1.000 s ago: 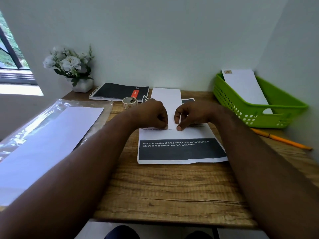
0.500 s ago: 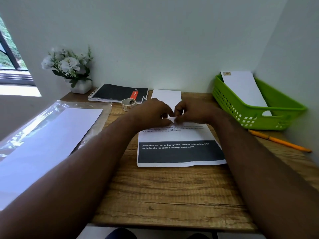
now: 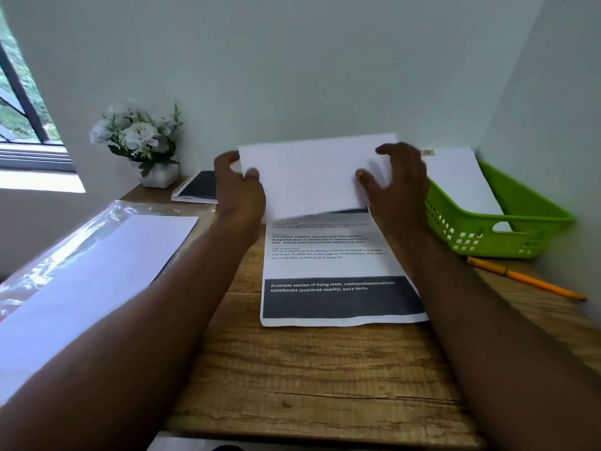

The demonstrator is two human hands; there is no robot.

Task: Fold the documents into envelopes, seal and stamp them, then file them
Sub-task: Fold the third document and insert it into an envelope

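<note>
Above the desk (image 3: 309, 369), document (image 3: 328, 255) far half now lifted, both hands' fingers (image 3: 252, 173) pinching its edges

My wooden desk (image 3: 325, 379) carries a printed sheet (image 3: 338, 271) at centre, green basket (image 3: 507, 222) right, plastic-wrapped paper (image 3: 91, 265) left, yellow pencil (image 3: 527, 278).

both arms outstretched, left hand (image 3: 239, 187) thumb pinching, right hand (image 3: 395, 180) fingers spread

I worked at a small home-office desk set into a white-walled corner. The wooden desk (image 3: 312, 379) carried a green filing basket (image 3: 507, 222) at right, a pencil (image 3: 527, 281), a spiral notebook (image 3: 198, 190), and potted flowers (image 3: 140, 141) beside a window (image 3: 22, 102) at upper left.
</note>
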